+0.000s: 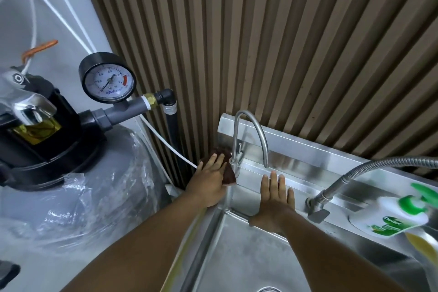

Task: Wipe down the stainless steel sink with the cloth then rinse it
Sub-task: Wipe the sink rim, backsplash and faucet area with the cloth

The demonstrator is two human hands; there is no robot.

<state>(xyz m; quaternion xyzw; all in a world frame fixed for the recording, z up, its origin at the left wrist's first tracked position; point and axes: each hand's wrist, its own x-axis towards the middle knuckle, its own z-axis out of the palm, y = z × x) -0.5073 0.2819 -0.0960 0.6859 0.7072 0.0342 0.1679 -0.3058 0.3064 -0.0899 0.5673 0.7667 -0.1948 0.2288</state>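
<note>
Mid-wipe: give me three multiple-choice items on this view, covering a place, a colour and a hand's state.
1. Where is the cloth?
A) in the basin
B) back left corner of the sink, beside the gooseneck tap
C) over the hose
2. The cloth's colour?
A) green
B) white
C) dark reddish brown
3. The right hand?
A) flat on the back ledge, fingers straight
B) gripping the tap
C) holding the cloth
Answers: 1B, the left hand presses it there; 2C, seen beside that hand; 3A, it holds nothing.
</note>
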